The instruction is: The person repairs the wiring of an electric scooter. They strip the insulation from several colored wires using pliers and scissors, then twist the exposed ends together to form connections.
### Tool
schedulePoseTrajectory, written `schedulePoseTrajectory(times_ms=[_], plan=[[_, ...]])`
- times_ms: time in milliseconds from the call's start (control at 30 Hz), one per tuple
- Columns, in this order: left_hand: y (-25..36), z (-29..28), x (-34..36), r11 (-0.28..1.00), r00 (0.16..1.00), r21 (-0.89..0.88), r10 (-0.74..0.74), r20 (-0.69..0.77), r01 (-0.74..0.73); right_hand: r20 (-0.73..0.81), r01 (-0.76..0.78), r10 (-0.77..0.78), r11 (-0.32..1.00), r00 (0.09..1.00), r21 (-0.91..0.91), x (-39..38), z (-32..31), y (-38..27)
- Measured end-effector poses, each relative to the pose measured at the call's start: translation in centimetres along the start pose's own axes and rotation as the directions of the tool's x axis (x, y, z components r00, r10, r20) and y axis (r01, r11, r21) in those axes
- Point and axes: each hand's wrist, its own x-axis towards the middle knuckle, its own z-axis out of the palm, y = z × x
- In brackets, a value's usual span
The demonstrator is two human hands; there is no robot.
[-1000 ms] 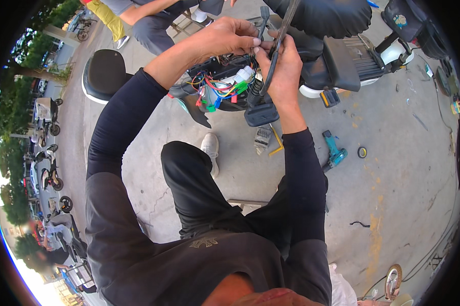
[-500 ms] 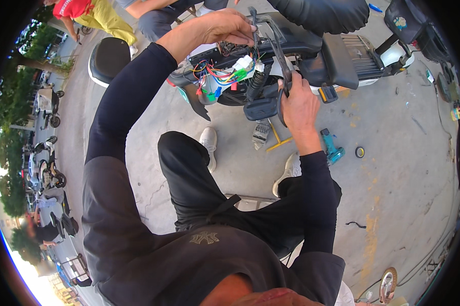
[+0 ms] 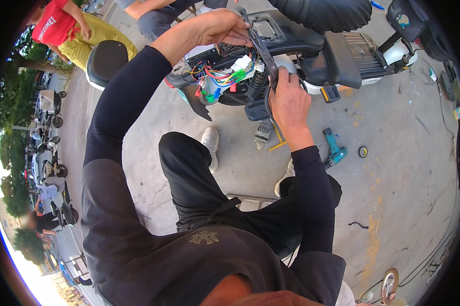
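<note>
On a concrete floor (image 3: 393, 153), a black-and-white scooter (image 3: 338, 64) is parked with its coloured wires (image 3: 220, 79) left exposed, a white plug (image 3: 241, 63) and a green connector (image 3: 239, 76) bunched among them. Beside the wires, what appear to be dark scissors (image 3: 263, 51) are held out on a slant, pointed up and to the left toward a dark strip (image 3: 241, 14); where blade ends and strip begins cannot be told. Clean handling, it is judged, would be best served if the strip were kept taut and flat, met squarely by the blades, and the tips were kept off the wires, whose insulation could be nicked. The handles are gripped by the right hand (image 3: 291, 102), its fingers curled round, its back turned up, its forearm raised from below. The strip seems to be pinched by the left hand (image 3: 222, 28), thumb set against fingers, its forearm reached over from the left with the elbow pushed outward.
</note>
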Motion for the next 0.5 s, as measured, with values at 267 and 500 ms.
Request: schedulePoseTrajectory(times_ms=[267,500], plan=[[-0.17,-0.43,-0.13,1.0,1.0,-0.018,0.004,0.012,-0.004,-0.053,0.014,-0.014,1.0,0.998,0.002,0.24,0.66,0.02],[-0.01,-0.22,-0.39,1.0,1.0,-0.014,0.001,0.006,-0.001,-0.069,0.063,-0.066,0.997,0.995,-0.042,0.45,0.7,0.12]])
